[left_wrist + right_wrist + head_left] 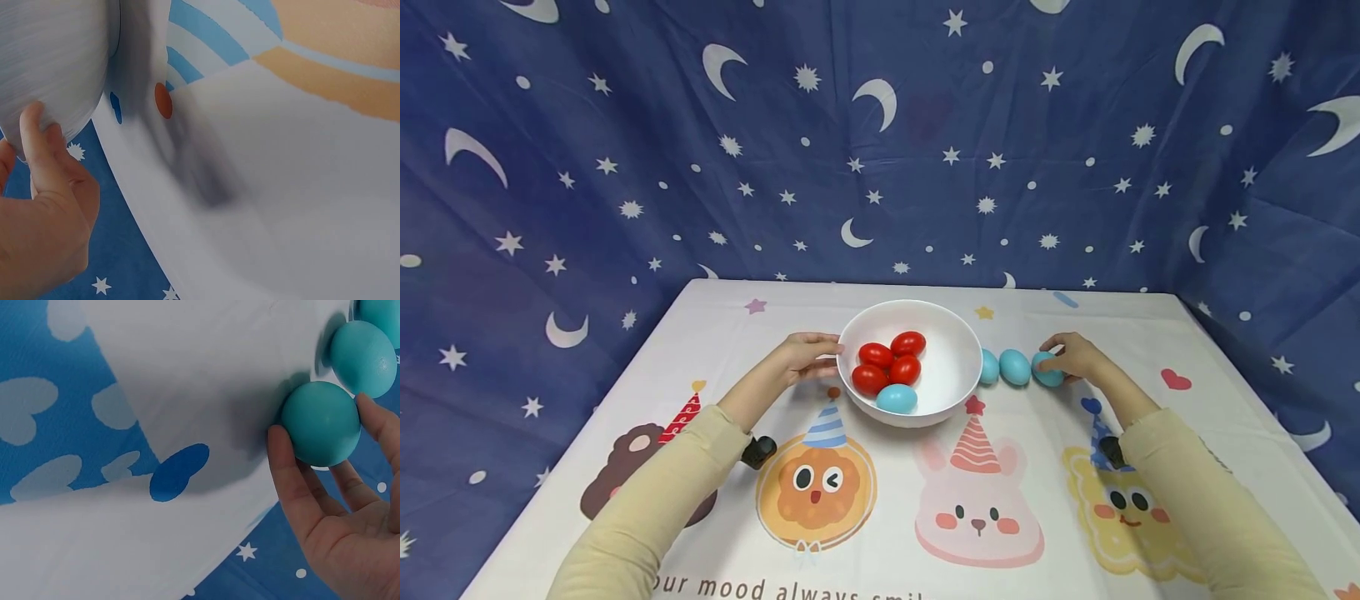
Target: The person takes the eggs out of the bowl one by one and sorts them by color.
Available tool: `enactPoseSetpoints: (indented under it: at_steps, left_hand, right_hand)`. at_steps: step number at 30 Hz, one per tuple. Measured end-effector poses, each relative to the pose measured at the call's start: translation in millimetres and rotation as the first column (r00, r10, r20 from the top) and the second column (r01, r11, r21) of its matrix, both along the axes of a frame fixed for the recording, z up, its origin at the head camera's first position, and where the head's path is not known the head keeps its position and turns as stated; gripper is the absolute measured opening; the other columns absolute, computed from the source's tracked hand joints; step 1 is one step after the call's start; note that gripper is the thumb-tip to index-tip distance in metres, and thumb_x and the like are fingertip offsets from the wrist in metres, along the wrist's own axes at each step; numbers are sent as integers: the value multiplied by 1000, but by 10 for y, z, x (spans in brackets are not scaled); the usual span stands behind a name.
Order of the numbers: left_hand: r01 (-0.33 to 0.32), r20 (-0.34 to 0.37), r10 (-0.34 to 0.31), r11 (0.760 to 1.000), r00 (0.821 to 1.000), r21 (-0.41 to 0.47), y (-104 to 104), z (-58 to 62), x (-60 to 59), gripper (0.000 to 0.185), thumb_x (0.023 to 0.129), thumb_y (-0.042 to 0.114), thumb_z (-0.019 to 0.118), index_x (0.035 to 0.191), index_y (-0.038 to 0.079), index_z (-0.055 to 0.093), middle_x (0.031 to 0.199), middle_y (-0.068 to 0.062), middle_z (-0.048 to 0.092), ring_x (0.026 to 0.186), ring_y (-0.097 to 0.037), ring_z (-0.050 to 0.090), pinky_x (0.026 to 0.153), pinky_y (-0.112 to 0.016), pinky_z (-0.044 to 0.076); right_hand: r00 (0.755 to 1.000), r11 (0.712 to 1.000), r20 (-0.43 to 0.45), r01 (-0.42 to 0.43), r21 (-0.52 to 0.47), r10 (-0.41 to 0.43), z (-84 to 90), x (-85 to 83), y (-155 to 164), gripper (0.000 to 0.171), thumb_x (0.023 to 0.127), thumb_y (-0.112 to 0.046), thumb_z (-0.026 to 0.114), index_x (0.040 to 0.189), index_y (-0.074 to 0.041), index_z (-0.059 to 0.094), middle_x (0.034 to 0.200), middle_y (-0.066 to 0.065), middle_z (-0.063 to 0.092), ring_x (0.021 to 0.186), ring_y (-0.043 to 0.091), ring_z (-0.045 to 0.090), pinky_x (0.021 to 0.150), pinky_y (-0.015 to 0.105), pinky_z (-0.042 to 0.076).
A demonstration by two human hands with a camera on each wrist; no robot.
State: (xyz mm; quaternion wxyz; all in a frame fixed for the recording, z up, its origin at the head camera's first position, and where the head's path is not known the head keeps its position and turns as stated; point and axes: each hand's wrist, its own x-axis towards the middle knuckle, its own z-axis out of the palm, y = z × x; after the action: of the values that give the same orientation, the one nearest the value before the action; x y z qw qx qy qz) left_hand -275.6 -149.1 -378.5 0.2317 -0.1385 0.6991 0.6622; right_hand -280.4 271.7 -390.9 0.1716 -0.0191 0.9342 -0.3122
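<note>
A white bowl [951, 354] stands near the middle of the table, with several red eggs [906, 369] and one blue egg [897, 399] inside. My left hand [808, 357] holds the bowl by its left side, fingertips at the rim; in the left wrist view, fingers [39, 125] lie against its outer wall. To the right of the bowl, my right hand [1075, 357] grips the rightmost blue egg [320, 424] between thumb and fingers. Two more blue eggs sit in a row between it and the bowl: a middle one [1015, 367] and one [988, 367] partly hidden by the rim.
A white tablecloth [737, 333] printed with cartoon animals and party hats covers the table. Behind it hangs a dark blue curtain [925, 225] with moons and stars. Black wrist cameras show below the left [759, 452] and right [1111, 452] wrists.
</note>
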Motion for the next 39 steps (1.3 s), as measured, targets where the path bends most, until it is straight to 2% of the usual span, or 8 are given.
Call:
enactPoseSetpoints:
  at_steps: [7, 10, 16, 25, 30, 34, 36, 39]
  left_hand:
    - [3, 2, -3, 1000, 1000, -1, 1, -3, 3, 45, 91, 7, 59, 135, 2, 48, 93, -3, 58, 67, -8, 64, 65, -21, 61]
    - [4, 3, -4, 1000, 1000, 1, -2, -11, 2, 45, 91, 6, 59, 135, 2, 48, 92, -3, 59, 66, -8, 64, 64, -21, 61]
    - [6, 3, -6, 1000, 1000, -6, 1, -9, 4, 45, 92, 7, 59, 135, 2, 48, 100, -5, 57, 69, -7, 63, 66, -20, 61]
    - [2, 8, -2, 1000, 1000, -19, 8, -6, -9, 44, 92, 7, 59, 134, 3, 49, 103, -6, 56, 69, -7, 63, 66, -20, 61]
    - [3, 6, -3, 1000, 1000, -28, 8, -9, -17, 44, 91, 8, 60, 133, 4, 50, 102, -6, 57, 69, -8, 64, 65, -20, 61]
    - [8, 2, -8, 999, 1000, -32, 8, 0, -10, 44, 92, 9, 60, 135, 3, 49, 103, -6, 57, 69, -8, 63, 65, -20, 61]
    - [7, 4, -6, 999, 1000, -34, 8, 5, -9, 44, 92, 9, 60, 135, 3, 49, 103, -6, 56, 70, -8, 63, 65, -19, 61]
    - [3, 7, -3, 999, 1000, -32, 9, 13, -9, 45, 92, 9, 60, 135, 3, 49, 104, -7, 57, 69, -8, 64, 66, -20, 61]
  right_hand:
    - [999, 1000, 32, 6, -16, -6, 14, -9, 4, 54, 87, -19, 64, 127, 11, 44, 124, 39, 45, 102, 42, 58, 71, 40, 63]
    - [999, 1000, 41, 4, -20, -4, 29, -17, 9, 55, 87, -20, 64, 127, 11, 43, 123, 38, 46, 99, 40, 58, 70, 40, 63]
    - [998, 999, 65, 1, -38, 1, 65, -19, 28, 56, 88, -20, 63, 128, 12, 42, 123, 38, 46, 96, 35, 58, 72, 41, 63]
    - [999, 1000, 48, -12, -22, 13, 92, -14, 53, 55, 89, -20, 62, 127, 13, 42, 123, 38, 46, 102, 41, 55, 75, 41, 62]
    - [999, 999, 50, -13, -33, 15, 92, -18, 64, 54, 89, -20, 62, 127, 14, 42, 122, 38, 47, 99, 39, 57, 74, 42, 62]
    - [998, 999, 53, -13, -53, 16, 25, -85, 134, 60, 85, -26, 68, 126, 12, 45, 120, 36, 49, 95, 36, 59, 73, 41, 63]
    - [999, 997, 39, -26, -74, 29, -45, -150, 213, 61, 82, -31, 71, 122, 9, 49, 113, 33, 54, 89, 32, 61, 69, 39, 63]
    - [999, 997, 31, -18, -72, 20, -37, -168, 240, 62, 80, -33, 73, 121, 7, 50, 110, 30, 56, 89, 34, 62, 70, 40, 63]
